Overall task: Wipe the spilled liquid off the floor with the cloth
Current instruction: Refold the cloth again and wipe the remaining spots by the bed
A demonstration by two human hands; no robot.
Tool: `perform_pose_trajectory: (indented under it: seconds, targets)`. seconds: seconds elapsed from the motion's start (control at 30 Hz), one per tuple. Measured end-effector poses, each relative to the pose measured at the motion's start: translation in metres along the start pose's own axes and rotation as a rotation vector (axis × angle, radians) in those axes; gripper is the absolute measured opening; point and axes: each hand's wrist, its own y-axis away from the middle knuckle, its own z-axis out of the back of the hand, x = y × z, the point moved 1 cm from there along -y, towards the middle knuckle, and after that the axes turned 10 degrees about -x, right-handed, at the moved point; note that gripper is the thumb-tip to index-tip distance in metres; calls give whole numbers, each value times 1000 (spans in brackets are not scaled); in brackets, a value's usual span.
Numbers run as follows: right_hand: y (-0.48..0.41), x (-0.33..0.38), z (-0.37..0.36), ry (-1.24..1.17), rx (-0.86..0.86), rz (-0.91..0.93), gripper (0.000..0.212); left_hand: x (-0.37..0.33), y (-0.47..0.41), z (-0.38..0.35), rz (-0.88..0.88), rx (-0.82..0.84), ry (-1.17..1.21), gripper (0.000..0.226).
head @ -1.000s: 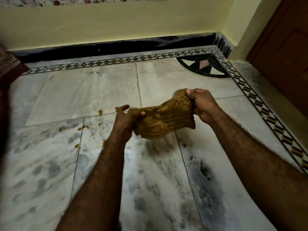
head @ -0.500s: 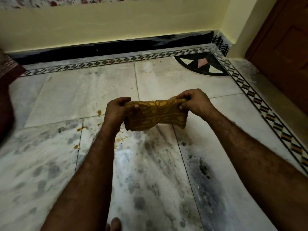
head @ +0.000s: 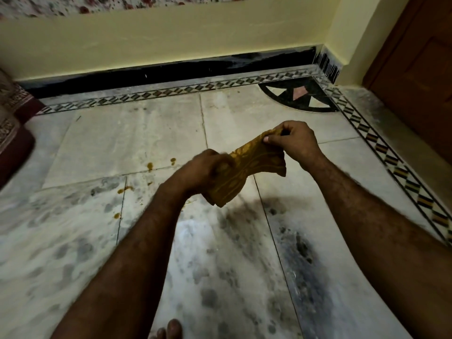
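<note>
Mid-frame, cloth (head: 247,174) hangs off the floor (head: 137,138): your right hand (head: 293,140) pinches its top edge, left hand (head: 203,167) curls round the lower end. Soft, light, floppy; prob. best bunched under one palm.

Dim indoor light; glare patch on the floor (head: 190,231); left hand (head: 203,170) motion-blurred; edges bowed

You had before you a yellow wall (head: 171,40) above a black skirting (head: 171,72), a diamond-patterned border strip (head: 171,90) along its foot, a fan-shaped corner inlay (head: 298,96), a brown door (head: 415,69) at right, and maroon patterned fabric (head: 14,133) at far left.
</note>
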Motion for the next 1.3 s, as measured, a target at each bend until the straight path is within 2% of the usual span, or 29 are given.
perform_pose_trajectory:
  seconds: [0.1,0.13,0.2,0.3,0.4,0.53,0.6,0.63,0.7,0.77,0.87,1.0,1.07,1.13,1.17,1.3]
  targets:
    - [2,1,0,53,-6,27,21,-18,-3,-9,192,134,84,31]
    - [2,1,1,55,1,30,21,-20,-6,-10,202,146,94,29]
    - [5,1,4,31,38,24,20,-22,-10,-7,215,172,136,43]
    - [19,-1,0,-48,176,-41,21,-12,-19,0,299,161,418,51]
    - [43,-2,-16,-92,263,-21,18,-18,-28,6,358,132,606,39]
    - [60,9,-37,-133,264,104,19,-38,-37,16,348,201,573,15]
    - [63,14,-36,-147,264,124,24,-48,-44,27,337,238,526,12]
    - [63,17,-34,-165,268,131,22,-52,-48,35,321,250,513,14]
    - [70,21,-27,-217,284,144,3,-60,-51,43,275,270,447,18]
    - [71,22,-20,-337,294,13,27,-64,-50,44,201,244,357,16]
    - [69,25,-17,-526,277,-364,45,-69,-43,41,73,145,161,16]
    - [67,25,-36,-764,296,-757,73,-65,-22,21,-216,166,-177,51]
    - [73,22,-59,-841,295,-808,58,-50,-10,-4,-334,192,-223,62]
    - [79,9,-79,-818,215,-846,32,-34,1,-29,-387,224,-132,59]
    - [82,0,-87,-816,156,-874,26,-30,8,-35,-409,246,-78,55]
    - [81,-30,-96,-789,34,-948,24,5,13,-58,-488,173,56,52]
